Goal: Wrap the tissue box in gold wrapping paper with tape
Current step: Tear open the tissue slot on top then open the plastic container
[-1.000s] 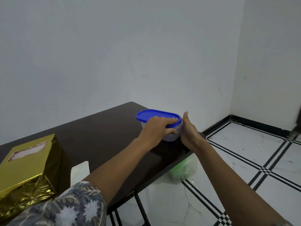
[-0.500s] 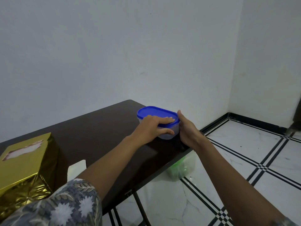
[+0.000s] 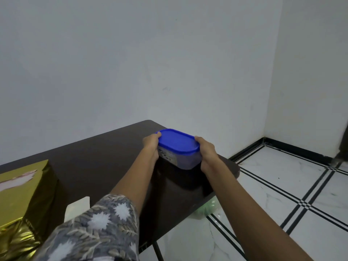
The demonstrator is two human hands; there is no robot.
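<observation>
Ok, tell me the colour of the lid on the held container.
Solid blue; the lid of the container shows best in the head view.

The gold-wrapped tissue box (image 3: 22,193) is cut off (left edge).

Head-worn, angled down over table (image 3: 105,159)

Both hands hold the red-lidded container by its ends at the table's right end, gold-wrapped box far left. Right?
Not quite: the lid is blue, not red. The head view shows the left hand and right hand holding the container by its ends at the right end of the table, the gold-wrapped box far left.
</observation>
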